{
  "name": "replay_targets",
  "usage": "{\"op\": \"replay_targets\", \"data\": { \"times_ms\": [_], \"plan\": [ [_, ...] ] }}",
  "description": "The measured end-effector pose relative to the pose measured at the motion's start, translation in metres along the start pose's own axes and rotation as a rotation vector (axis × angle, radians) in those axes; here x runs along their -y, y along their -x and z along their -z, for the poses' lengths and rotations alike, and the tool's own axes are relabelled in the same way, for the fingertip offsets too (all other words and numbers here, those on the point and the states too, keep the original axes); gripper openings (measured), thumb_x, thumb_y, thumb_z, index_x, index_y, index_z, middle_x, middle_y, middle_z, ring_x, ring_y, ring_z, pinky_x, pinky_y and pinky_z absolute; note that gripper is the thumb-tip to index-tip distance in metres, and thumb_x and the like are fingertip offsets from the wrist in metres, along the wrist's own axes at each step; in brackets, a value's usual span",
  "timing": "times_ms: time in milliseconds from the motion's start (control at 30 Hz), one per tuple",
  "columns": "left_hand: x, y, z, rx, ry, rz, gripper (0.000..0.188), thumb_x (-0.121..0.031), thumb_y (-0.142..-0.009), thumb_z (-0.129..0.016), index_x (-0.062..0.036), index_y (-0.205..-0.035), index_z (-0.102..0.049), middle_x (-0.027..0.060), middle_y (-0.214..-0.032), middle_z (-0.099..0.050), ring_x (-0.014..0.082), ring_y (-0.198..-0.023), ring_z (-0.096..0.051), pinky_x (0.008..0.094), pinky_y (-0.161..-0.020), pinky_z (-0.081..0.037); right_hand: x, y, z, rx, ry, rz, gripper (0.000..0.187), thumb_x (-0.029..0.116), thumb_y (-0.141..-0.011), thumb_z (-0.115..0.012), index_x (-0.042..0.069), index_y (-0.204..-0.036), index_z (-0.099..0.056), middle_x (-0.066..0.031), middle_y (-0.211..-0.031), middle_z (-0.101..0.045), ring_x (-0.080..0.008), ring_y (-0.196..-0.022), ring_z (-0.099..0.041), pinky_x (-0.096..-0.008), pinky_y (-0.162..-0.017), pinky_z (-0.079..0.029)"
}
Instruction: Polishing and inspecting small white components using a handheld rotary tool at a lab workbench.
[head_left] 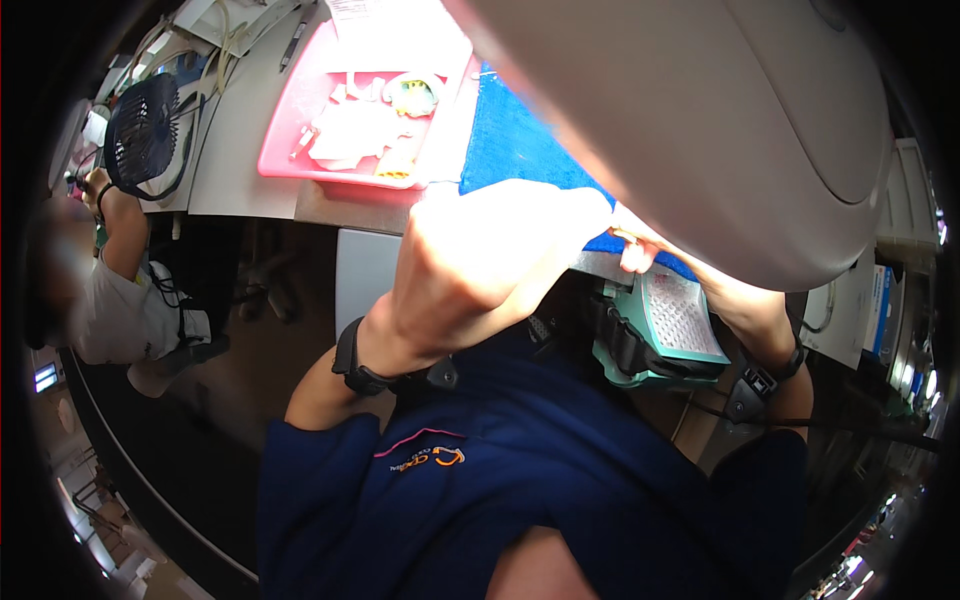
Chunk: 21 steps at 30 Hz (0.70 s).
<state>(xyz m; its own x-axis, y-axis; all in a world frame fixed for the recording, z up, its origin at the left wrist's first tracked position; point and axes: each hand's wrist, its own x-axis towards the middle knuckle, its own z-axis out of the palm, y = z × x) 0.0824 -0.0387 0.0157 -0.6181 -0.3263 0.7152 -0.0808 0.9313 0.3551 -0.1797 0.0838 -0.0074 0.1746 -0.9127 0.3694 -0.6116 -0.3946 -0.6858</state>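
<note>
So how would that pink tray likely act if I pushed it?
The pink tray would probably slide rather than roll, being broad and shallow on the table. Its straight, moulded-looking walls suggest it's fairly stiff. The jumbled pale pieces and the yellow piece inside look loose, so they'd likely shift.

from my remote seat i see the tray [335, 181] on the desk [235, 135], left of the cloth [508, 135]. the pen [293, 46] lies left of the tray; the fan [142, 130] stands farther left. my left hand [500, 240] and right hand [648, 245] meet by the cloth's near edge.
</note>
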Motion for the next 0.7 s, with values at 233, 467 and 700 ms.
{"op": "replay_targets", "data": {
  "times_ms": [233,467,700],
  "plan": [
    [0.003,0.002,-0.022,-0.003,0.253,0.156,0.02,0.001,-0.077,-0.076,0.0002,-0.097,-0.076,0.0102,-0.091,-0.074,0.0217,-0.065,-0.069,0.0304,-0.055,-0.051,-0.002,0.042,0.017,-0.04,0.01,-0.049,0.025,-0.006,-0.088,-0.072,-0.003,-0.112,-0.072,-0.0135,-0.114,-0.073,-0.0262,-0.1,-0.071,-0.0357,-0.088,-0.058],
    [-0.003,0.009,-0.03,-0.056,0.512,0.333,0.017,0.0,-0.073,-0.08,0.0023,-0.089,-0.074,0.0084,-0.086,-0.073,0.0152,-0.056,-0.063,0.0281,-0.052,-0.047,0.033,0.021,0.012,-0.164,0.1,-0.29,0.019,-0.004,-0.079,-0.075,-0.004,-0.097,-0.072,-0.0105,-0.091,-0.074,-0.0228,-0.081,-0.071,-0.0332,-0.073,-0.056],
    [-0.003,0.009,-0.027,-0.02,0.61,0.425,0.015,-0.001,-0.073,-0.077,0.001,-0.086,-0.071,0.0093,-0.083,-0.071,0.0232,-0.074,-0.067,0.0349,-0.072,-0.051,0.035,0.01,0.007,-0.299,-0.044,-0.165,0.015,-0.008,-0.075,-0.073,-0.005,-0.09,-0.071,-0.0108,-0.084,-0.073,-0.021,-0.074,-0.07,-0.0319,-0.066,-0.055]
  ]
}}
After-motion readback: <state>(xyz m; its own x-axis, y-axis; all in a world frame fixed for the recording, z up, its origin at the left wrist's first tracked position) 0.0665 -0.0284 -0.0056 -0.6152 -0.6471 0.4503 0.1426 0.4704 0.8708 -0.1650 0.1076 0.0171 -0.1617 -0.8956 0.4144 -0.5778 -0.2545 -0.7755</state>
